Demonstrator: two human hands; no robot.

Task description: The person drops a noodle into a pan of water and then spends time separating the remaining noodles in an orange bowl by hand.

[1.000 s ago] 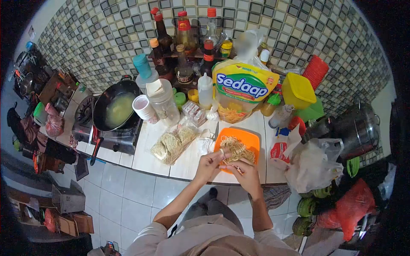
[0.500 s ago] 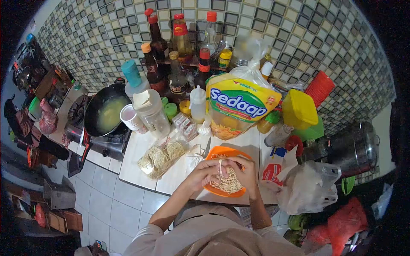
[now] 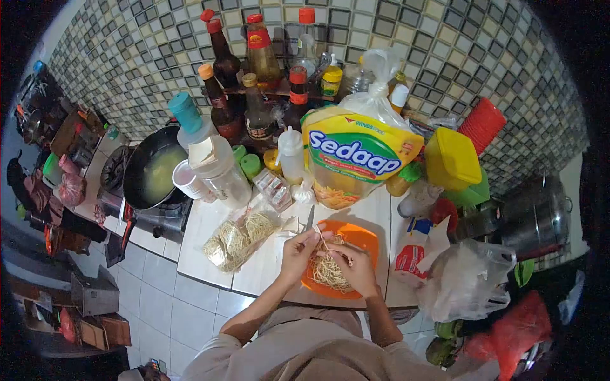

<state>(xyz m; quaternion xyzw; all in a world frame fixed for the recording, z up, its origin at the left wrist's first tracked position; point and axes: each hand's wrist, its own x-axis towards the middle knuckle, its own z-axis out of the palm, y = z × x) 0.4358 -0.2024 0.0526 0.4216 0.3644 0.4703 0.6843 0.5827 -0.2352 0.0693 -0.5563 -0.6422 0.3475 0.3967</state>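
Note:
An orange bowl (image 3: pixel 366 238) with pale noodles (image 3: pixel 332 274) in it stands at the counter's front edge. Above its left rim, my left hand (image 3: pixel 297 253) is closed, pinching a few noodle strands at the fingertips. My right hand (image 3: pixel 356 267) is over the bowl's right side, its fingers closed on strands near the heap. A thin strand runs between the two hands. Left of the bowl lies a clear packet of dry noodles (image 3: pixel 238 240). A knife (image 3: pixel 310 218) lies just behind my left hand, its handle hidden.
Behind the bowl stands a large Sedaap oil pouch (image 3: pixel 356 159), with several sauce bottles (image 3: pixel 259 111) further back. A black wok (image 3: pixel 155 168) with yellowish liquid sits on the stove at left. A plastic bag (image 3: pixel 467 279) and a yellow container (image 3: pixel 452 159) are at right.
My hands have moved apart; the left shifted left toward the bowl's rim and rose slightly, the right lowered a little. More of the bowl's right side shows. The view has tilted slightly.

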